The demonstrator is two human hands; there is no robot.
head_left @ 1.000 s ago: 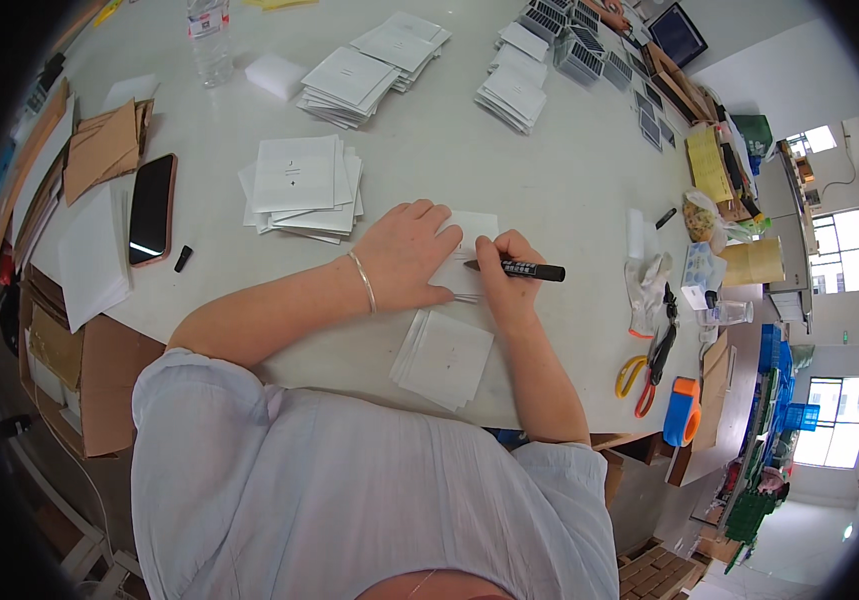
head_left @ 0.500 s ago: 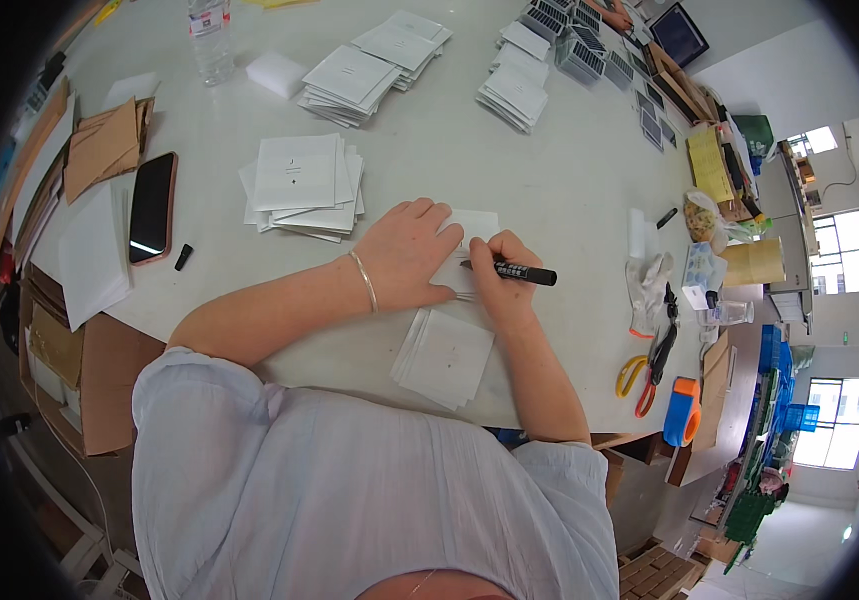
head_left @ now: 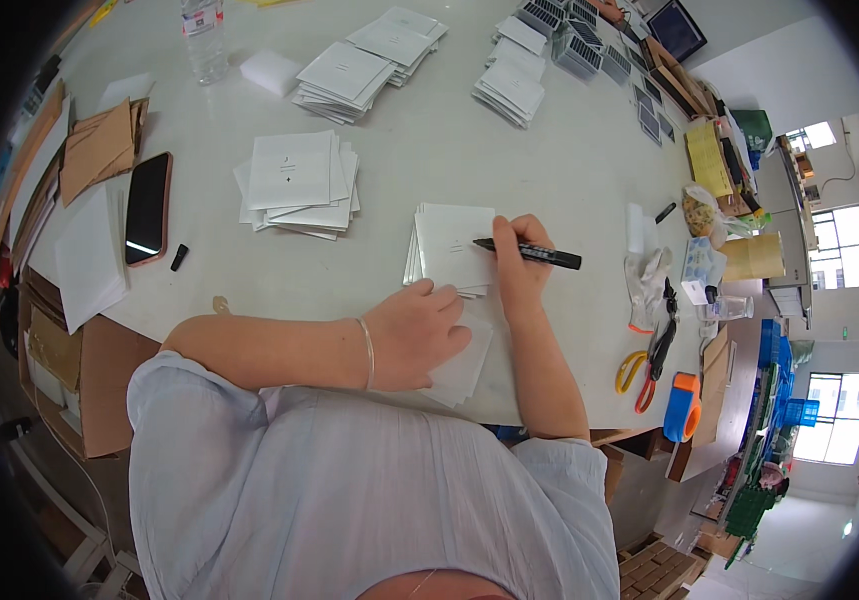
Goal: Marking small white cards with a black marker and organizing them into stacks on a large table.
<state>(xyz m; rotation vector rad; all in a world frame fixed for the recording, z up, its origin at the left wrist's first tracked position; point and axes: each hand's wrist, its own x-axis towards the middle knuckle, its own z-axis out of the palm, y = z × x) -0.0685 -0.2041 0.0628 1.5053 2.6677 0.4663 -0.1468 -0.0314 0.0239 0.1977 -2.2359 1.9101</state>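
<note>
Right hand point(head_left: 521, 275): fingers closed round black marker point(head_left: 553, 257), tip at or just over the top card of the upper card stack point(head_left: 454, 232) on the table point(head_left: 569, 190). Left hand point(head_left: 414, 338) lies over the lower card stack point(head_left: 467, 362), fingers bent; can't tell if they pinch a card. Risks: left palm isn't pinning the upper stack, so pen pressure could skid the loose top card, skewing strokes. Fresh ink could smear under a knuckle. Clinging cards could lift as doubles. Bare tip could leave stray marks.
</note>
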